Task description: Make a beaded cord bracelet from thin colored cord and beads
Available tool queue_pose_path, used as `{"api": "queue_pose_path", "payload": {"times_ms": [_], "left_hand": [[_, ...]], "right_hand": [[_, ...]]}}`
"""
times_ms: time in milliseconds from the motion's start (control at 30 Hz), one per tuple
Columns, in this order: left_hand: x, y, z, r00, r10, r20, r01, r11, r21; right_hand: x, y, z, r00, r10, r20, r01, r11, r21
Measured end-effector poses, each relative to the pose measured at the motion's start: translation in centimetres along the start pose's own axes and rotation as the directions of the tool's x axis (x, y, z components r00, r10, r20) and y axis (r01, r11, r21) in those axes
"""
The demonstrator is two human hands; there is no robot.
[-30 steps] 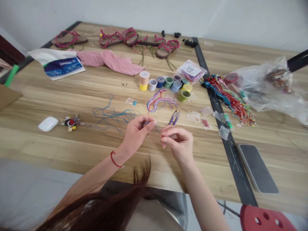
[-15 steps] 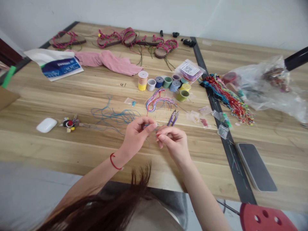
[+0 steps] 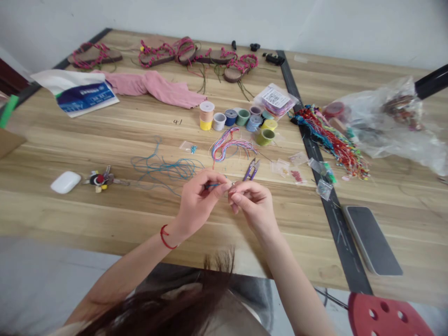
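My left hand [image 3: 203,198], with a red cord bracelet [image 3: 167,237] on its wrist, pinches blue cord [image 3: 212,186] between thumb and fingers. A tiny silvery bead [image 3: 233,184] shows where the fingertips of both hands meet. My right hand [image 3: 254,203] is closed in a pinch at that bead; what lies between its fingertips is too small to name. Loose blue cord [image 3: 168,168] spreads over the table behind my left hand. Purple snips [image 3: 251,171] lie just beyond my right hand, blades pointing away.
Thread spools [image 3: 230,118] stand beyond a multicoloured thread bundle [image 3: 231,145]. Keys [image 3: 101,179] and a white case [image 3: 66,182] lie left. A phone [image 3: 373,240], small bags [image 3: 325,189] and bundled bracelets [image 3: 336,144] are right. Sandals [image 3: 157,53] line the back.
The fingertips of my two hands have come together at the small bead, closing the narrow gap between them. The camera view has shifted slightly.
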State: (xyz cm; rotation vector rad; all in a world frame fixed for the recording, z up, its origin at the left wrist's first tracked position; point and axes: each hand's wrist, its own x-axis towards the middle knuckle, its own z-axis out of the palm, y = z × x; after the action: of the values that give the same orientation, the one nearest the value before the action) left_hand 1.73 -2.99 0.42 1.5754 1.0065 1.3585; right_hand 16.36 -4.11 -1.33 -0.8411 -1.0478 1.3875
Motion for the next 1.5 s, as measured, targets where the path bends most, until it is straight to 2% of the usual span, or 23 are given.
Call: {"api": "queue_pose_path", "payload": {"times_ms": [100, 200, 267, 300, 367, 400, 500, 600, 700, 800, 867, 933, 1000, 1067, 1133, 1200, 1500], "left_hand": [[0.1, 0.0, -0.1, 1.0, -0.005, -0.02, 0.005, 1.0, 0.008], [0.4, -0.1, -0.3, 0.999, -0.01, -0.045, 0.011, 1.0, 0.01], [0.5, -0.2, -0.5, 0.999, -0.002, -0.053, 0.003, 1.0, 0.02], [0.6, -0.3, -0.5, 0.999, 0.005, -0.053, -0.003, 1.0, 0.03], [0.7, -0.5, -0.6, 0.999, 0.02, -0.049, -0.017, 0.998, 0.057], [0.7, -0.7, -0.6, 0.999, 0.028, -0.045, -0.024, 0.997, 0.073], [0.8, -0.9, -0.6, 0.998, 0.057, -0.037, -0.053, 0.992, 0.111], [0.9, -1.1, -0.6, 0.995, 0.097, -0.031, -0.092, 0.985, 0.146], [0.9, -1.3, -0.7, 0.992, 0.127, -0.021, -0.121, 0.976, 0.183], [1.1, -1.5, -0.7, 0.988, 0.153, -0.012, -0.146, 0.965, 0.219], [1.2, -1.6, -0.7, 0.985, 0.172, -0.018, -0.163, 0.958, 0.237], [1.4, -1.8, -0.8, 0.982, 0.185, -0.03, -0.172, 0.953, 0.249], [1.5, -1.9, -0.9, 0.981, 0.191, -0.039, -0.175, 0.951, 0.255], [1.6, -2.0, -1.0, 0.98, 0.194, -0.042, -0.177, 0.95, 0.258], [1.6, -2.2, -1.1, 0.979, 0.199, -0.045, -0.181, 0.948, 0.26], [1.6, -2.3, -1.1, 0.977, 0.206, -0.047, -0.186, 0.947, 0.263], [1.7, -2.8, -1.1, 0.974, 0.221, -0.045, -0.197, 0.933, 0.302]], "right_hand": [[0.3, -0.2, -0.6, 0.995, -0.063, -0.081, 0.058, 0.996, -0.072], [1.1, -0.2, -1.6, 0.961, -0.148, -0.235, 0.053, 0.928, -0.368], [1.7, 0.2, -2.6, 0.939, -0.204, -0.278, -0.022, 0.769, -0.639], [2.0, 0.5, -3.1, 0.938, -0.217, -0.269, -0.066, 0.651, -0.756], [2.5, 1.3, -4.2, 0.933, -0.238, -0.271, -0.15, 0.429, -0.891], [2.7, 1.7, -4.8, 0.937, -0.222, -0.268, -0.179, 0.355, -0.918], [3.1, 2.8, -6.2, 0.945, -0.191, -0.266, -0.228, 0.199, -0.953], [3.3, 3.4, -7.2, 0.927, -0.214, -0.307, -0.284, 0.135, -0.949], [3.3, 3.7, -7.9, 0.907, -0.284, -0.31, -0.271, 0.169, -0.948], [3.4, 3.6, -8.0, 0.903, -0.319, -0.289, -0.209, 0.261, -0.942], [3.4, 3.2, -7.7, 0.909, -0.281, -0.309, -0.198, 0.362, -0.911], [3.4, 2.7, -7.1, 0.934, -0.143, -0.327, -0.204, 0.537, -0.818], [3.3, 2.2, -6.3, 0.959, 0.104, -0.265, -0.256, 0.724, -0.641], [3.2, 1.7, -5.5, 0.952, 0.267, -0.152, -0.307, 0.806, -0.506], [3.0, 1.5, -5.0, 0.952, 0.299, -0.071, -0.3, 0.852, -0.43], [2.9, 1.5, -4.7, 0.96, 0.278, -0.033, -0.268, 0.876, -0.401], [2.6, 0.7, -3.5, 0.99, 0.142, -0.021, -0.135, 0.876, -0.463]]}}
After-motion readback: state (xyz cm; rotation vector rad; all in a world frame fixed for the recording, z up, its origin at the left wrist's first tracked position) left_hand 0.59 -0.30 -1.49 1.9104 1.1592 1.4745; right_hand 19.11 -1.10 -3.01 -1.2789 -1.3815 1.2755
